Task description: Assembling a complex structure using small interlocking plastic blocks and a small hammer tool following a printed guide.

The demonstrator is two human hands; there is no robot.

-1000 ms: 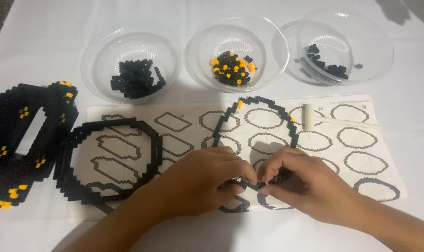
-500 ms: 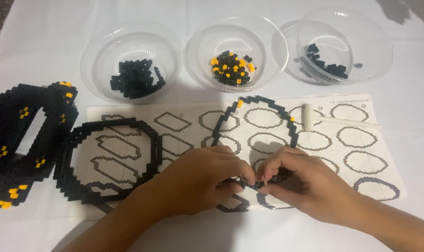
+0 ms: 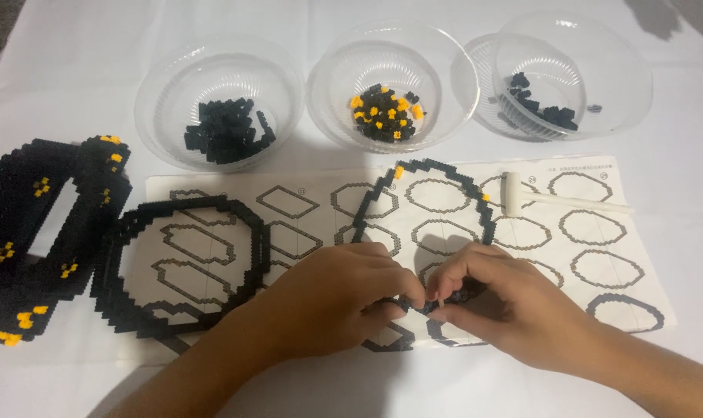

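Note:
My left hand (image 3: 328, 298) and my right hand (image 3: 506, 298) meet fingertip to fingertip over the near edge of a thin black ring of small building blocks (image 3: 437, 174). Both pinch the ring's near rim, which the fingers mostly hide. The ring lies on a white instruction sheet (image 3: 599, 248) printed with outline shapes. A second, finished black ring (image 3: 181, 209) lies on the sheet's left end, beside my left wrist.
Three clear plastic bowls stand at the back: one with black pieces (image 3: 224, 131), one with black and yellow pieces (image 3: 386, 112), one with a few black pieces (image 3: 545, 104). A small white plastic hammer (image 3: 553, 197) lies on the sheet. A large black-and-yellow block build (image 3: 46, 232) sits far left.
Both hands stay at the ring's near rim; the fingertips shift only slightly against each other. Nothing else has moved.

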